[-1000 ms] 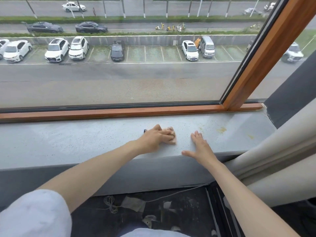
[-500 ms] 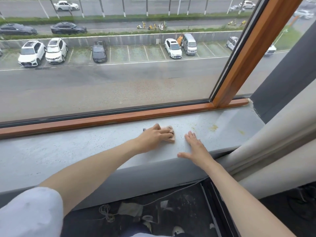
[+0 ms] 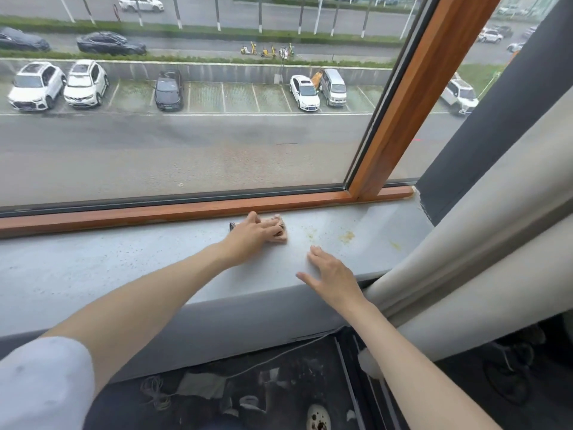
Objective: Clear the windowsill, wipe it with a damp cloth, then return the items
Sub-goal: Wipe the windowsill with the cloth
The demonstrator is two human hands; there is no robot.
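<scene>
A grey windowsill (image 3: 93,268) runs below a wooden window frame (image 3: 186,211). My left hand (image 3: 254,232) lies on a small pinkish cloth (image 3: 280,237) and presses it onto the sill close to the frame; most of the cloth is hidden under the fingers. My right hand (image 3: 330,274) rests flat on the sill's front edge, fingers straight, a little right of the cloth and holding nothing. Yellowish stains (image 3: 345,235) mark the sill just right of the cloth.
A pale curtain (image 3: 465,243) hangs at the right end of the sill. A slanted wooden mullion (image 3: 412,97) rises from the frame. Below the sill the dark floor holds a white cable (image 3: 279,355), paper scraps and clutter.
My left hand has slid the cloth away from me, from mid-sill up close to the wooden frame. My right hand stays flat near the front edge. The camera view shifted.
</scene>
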